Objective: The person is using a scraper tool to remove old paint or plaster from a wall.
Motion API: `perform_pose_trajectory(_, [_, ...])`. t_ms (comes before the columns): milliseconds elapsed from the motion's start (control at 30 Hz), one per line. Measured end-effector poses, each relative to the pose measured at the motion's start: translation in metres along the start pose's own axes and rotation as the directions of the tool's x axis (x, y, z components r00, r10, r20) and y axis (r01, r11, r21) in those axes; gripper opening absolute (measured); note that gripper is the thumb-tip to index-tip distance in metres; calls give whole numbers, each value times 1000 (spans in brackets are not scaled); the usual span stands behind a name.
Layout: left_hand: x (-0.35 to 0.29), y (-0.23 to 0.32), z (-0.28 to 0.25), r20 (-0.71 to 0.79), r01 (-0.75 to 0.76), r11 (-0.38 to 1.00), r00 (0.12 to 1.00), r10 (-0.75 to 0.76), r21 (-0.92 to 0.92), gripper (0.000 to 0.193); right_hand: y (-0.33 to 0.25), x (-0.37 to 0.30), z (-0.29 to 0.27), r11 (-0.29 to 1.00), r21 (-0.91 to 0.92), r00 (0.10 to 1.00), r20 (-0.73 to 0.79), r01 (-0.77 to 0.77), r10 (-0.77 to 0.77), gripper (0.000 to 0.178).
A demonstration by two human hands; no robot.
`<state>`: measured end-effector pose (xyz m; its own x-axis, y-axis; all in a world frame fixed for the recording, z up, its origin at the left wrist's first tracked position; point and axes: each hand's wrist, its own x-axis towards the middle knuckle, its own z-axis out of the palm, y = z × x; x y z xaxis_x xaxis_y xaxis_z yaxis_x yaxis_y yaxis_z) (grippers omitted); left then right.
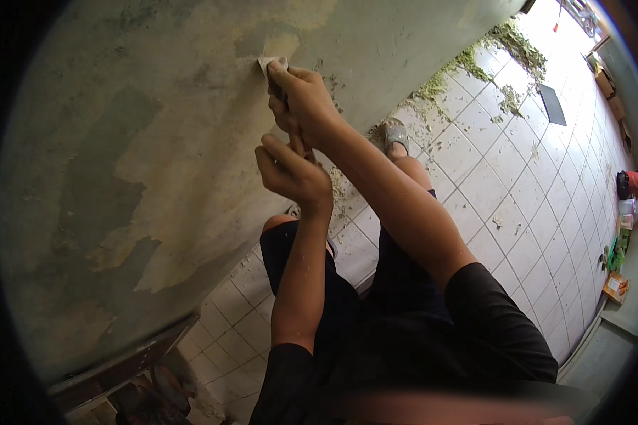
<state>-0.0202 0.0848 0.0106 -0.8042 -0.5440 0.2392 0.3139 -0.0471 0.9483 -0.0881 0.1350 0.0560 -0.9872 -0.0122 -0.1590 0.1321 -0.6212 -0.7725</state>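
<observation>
My right hand (301,103) is closed round a scraper, its thumb on the short pale metal blade (272,64), which meets the wall (191,127). Most of the handle is hidden by my fingers. Just below, my left hand (294,173) is curled at the lower end of the handle, where the grip is partly covered. Around the blade, the wall's greenish paint is patchy, with lighter beige areas exposed. A pale bare patch (282,44) lies right above the blade.
Peeled green flakes (468,64) are heaped along the wall's foot and scattered over the white tiled floor (482,177). A flat grey sheet (552,105) lies farther off. Along the right side are a red object (634,184) and an orange box (616,287). A dark wooden edge (127,365) stands lower left.
</observation>
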Motion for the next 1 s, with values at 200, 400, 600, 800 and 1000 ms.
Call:
perform_pose_trajectory(200, [13, 4, -7, 44, -222, 959, 975, 217, 175, 49, -6, -1, 4, 994, 97, 997, 43, 55, -59, 33])
perform_pose_trajectory(400, [34, -5, 4, 72, -298, 945, 954, 291, 135, 45, -17, 14, 6, 973, 130, 981, 17, 188, -192, 36])
perform_pose_trajectory(600, [12, 9, -1, 34, -24, 999, 999, 25, -23, 47, -1, 5, 2, 994, 49, 995, 15, 93, -94, 36])
perform_pose_trajectory(800, [15, -6, -5, 47, -165, 981, 986, 161, 98, 46, -6, 1, 4, 990, 81, 992, 32, 119, -122, 33])
perform_pose_trajectory(1000, [24, 4, -1, 59, -193, 974, 981, 187, 118, 47, -29, 8, 12, 972, 104, 976, 28, 210, -214, 34])
